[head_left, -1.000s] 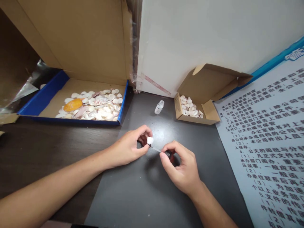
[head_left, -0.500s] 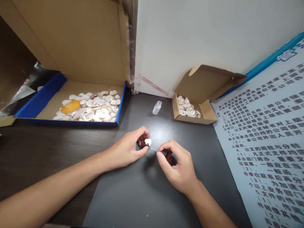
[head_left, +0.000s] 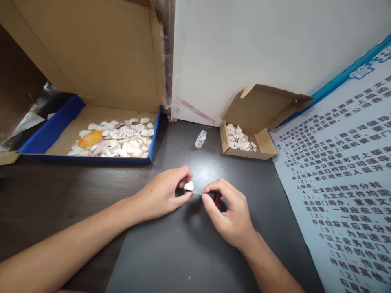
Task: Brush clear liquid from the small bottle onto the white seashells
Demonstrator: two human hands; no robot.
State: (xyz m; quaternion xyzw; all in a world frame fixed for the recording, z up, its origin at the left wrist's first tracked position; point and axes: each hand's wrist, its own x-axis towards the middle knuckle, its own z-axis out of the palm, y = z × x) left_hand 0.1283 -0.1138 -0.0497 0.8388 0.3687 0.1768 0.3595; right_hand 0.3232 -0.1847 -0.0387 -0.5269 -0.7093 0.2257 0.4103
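My left hand (head_left: 166, 189) pinches a small white seashell (head_left: 188, 186) between thumb and fingers. In my right hand (head_left: 230, 213) is a black-capped applicator brush (head_left: 210, 196), its thin clear stem pointing left. The dark tip of the brush lies at the lower edge of the shell and seems to touch it. Behind the hands, a small clear bottle (head_left: 200, 139) with a white label stands uncapped on the dark grey mat (head_left: 159, 256).
To the left, an open blue-edged cardboard box (head_left: 61, 140) holds many white shells and a large orange shell (head_left: 90, 139). A smaller open carton (head_left: 265, 146) with white shells stands at back right. A printed sheet (head_left: 342, 162) lies along the right side.
The shell has turned slightly in my left hand, with more of its white face showing. The brush tip has shifted along the shell's lower edge. My right hand has barely moved.
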